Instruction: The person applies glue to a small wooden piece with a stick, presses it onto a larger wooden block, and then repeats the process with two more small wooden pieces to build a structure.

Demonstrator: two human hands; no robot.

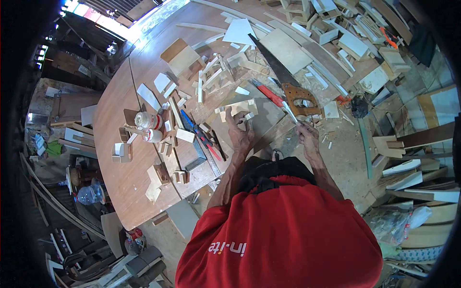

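Observation:
My left hand point(241, 134) is closed on a small wooden block assembly point(237, 108) with layered edges, which lies over a flat board point(263, 115) at the table edge. In my right hand point(308, 135) is a slim, pale stick-like tool point(289, 111); its exact kind is too small to tell. Just beyond that hand rests a handsaw point(276, 62) with a brown wooden handle, its blade pointing to the far side. Beside the saw lies a red-handled tool point(268, 92), partly next to the pale tool's tip.
Left of my left hand lie blue and red hand tools point(196, 128), small wood blocks point(185, 135) and white glue jars point(148, 121). Small wooden frames point(216, 74) and offcuts cover the table's far side. Wood scraps point(355, 45) are piled at the right.

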